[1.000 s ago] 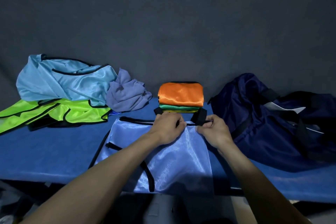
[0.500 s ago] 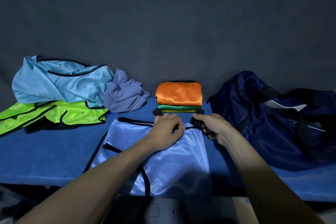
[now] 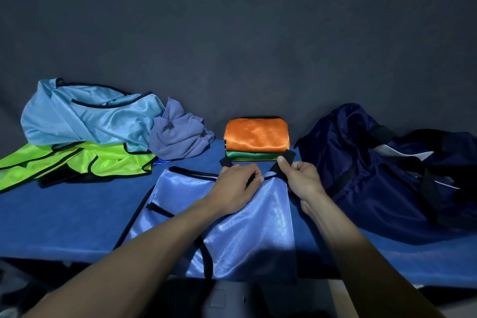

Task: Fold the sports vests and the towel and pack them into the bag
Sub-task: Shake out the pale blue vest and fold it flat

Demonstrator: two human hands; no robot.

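Note:
A shiny light-blue vest (image 3: 240,230) with black trim lies flat on the blue table (image 3: 64,214) in front of me, its lower edge hanging over the table's front. My left hand (image 3: 237,186) grips the vest's top edge near the middle. My right hand (image 3: 299,178) pinches the black strap at the vest's top right corner. Behind them stands a stack of folded vests (image 3: 256,138), orange on top, green beneath. The dark navy bag (image 3: 374,162) sits at the right, its top open.
At the back left lies a crumpled pale-blue vest (image 3: 85,116) on top of a neon-green vest (image 3: 77,162). A crumpled purple-grey towel (image 3: 178,137) sits between that pile and the folded stack. A dark wall stands close behind the table.
My right hand has drawn apart from my left and turned, now holding the black strap at the vest's right corner. My left hand stays on the top edge.

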